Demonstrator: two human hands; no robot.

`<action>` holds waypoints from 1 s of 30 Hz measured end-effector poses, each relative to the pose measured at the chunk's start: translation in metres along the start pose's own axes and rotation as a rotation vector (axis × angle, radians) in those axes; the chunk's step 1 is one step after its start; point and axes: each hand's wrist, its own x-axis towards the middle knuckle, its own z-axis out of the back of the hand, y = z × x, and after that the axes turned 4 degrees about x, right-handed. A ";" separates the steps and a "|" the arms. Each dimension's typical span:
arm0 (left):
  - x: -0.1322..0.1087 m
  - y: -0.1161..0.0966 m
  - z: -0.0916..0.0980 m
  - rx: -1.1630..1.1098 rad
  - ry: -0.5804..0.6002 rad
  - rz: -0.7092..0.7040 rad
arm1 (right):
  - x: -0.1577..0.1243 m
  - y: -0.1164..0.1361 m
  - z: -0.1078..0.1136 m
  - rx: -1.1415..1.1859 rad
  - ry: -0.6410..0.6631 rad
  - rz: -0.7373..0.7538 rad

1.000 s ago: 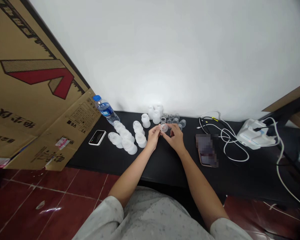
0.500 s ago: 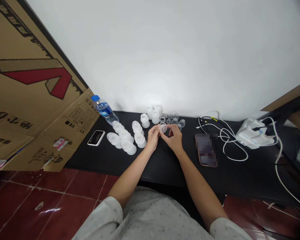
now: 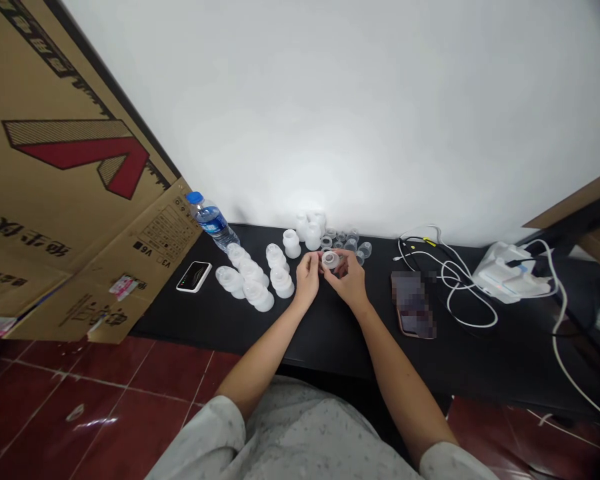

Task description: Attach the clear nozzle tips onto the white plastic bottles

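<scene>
Table [image 3: 325, 340]: near edge well apart from plastic part [image 3: 331, 260]
Plastic part: round, translucent
Right hand [image 3: 351, 280]: pinching plastic part
Left hand [image 3: 307, 277]: just beside, grip unclear

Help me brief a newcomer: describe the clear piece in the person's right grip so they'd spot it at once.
Find the black table against the white wall. Near its middle, look between the left grip and right grip for a round, see-through piece. Unlike the clear pieces on the table toward the wall, this one is held, in the right grip.
</scene>
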 end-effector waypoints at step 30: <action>0.031 0.021 0.015 0.697 -0.310 -0.234 | -0.003 0.004 0.002 0.003 -0.037 0.080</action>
